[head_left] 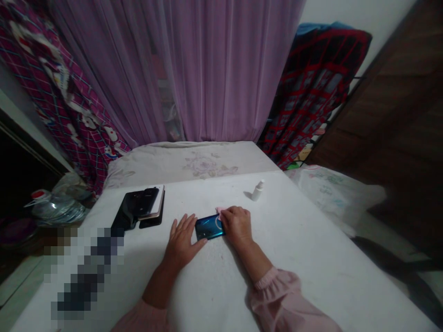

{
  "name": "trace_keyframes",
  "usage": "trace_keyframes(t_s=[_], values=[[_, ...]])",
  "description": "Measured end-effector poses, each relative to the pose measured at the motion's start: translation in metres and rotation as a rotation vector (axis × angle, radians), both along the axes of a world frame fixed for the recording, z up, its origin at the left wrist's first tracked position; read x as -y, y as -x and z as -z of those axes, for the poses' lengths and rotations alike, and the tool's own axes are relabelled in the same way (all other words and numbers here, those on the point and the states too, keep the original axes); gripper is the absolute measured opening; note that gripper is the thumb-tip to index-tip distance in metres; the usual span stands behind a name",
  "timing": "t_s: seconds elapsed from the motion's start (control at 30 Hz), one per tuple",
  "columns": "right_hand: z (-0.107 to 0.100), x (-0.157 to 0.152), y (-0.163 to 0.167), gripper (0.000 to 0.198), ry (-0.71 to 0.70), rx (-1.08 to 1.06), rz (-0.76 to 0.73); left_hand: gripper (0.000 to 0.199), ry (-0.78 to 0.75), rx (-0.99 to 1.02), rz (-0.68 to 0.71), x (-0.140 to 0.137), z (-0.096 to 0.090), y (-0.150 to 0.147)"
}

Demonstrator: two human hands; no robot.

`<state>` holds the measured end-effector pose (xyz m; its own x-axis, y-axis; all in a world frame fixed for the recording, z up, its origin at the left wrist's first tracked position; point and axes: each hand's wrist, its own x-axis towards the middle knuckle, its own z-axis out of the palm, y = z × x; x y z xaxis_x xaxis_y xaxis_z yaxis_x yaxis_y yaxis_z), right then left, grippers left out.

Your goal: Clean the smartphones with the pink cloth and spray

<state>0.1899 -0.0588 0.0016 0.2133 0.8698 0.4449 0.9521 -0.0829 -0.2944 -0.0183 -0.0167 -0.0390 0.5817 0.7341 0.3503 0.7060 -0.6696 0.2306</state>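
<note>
A blue, shiny smartphone [209, 228] lies flat on the white table, between my two hands. My left hand [182, 239] rests at its left end, fingers spread, with the thumb along the near edge. At the right end, my right hand [238, 224] is closed around a small pink cloth [219, 210] and presses it on the phone. A pale curved mark shows on the phone's surface beside the cloth. Most of the cloth is hidden under my fingers. Beyond my right hand stands a small white spray bottle [257, 192].
Several dark phones or tablets [129, 207] are piled at the left of the table [294, 258], with a white one [158, 203] among them. A blurred-out patch covers the table's left front. Purple curtains [221, 69] hang behind. A large clear bottle [57, 207] stands off the left side.
</note>
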Motion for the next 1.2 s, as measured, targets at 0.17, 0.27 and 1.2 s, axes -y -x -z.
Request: trace_keyframes(t_s=[0.17,0.27,1.2], values=[[-0.010,-0.011,0.039,0.013,0.084,0.055,-0.127,0.058,-0.004,0.002,-0.006,0.001,-0.001,-0.001],[-0.011,-0.014,0.046,0.010,0.108,0.052,-0.153,0.057,0.000,-0.001,-0.014,0.002,-0.002,-0.002],[0.015,0.038,-0.032,0.013,-0.049,-0.130,0.039,0.055,0.020,0.005,-0.015,-0.001,-0.001,-0.002]])
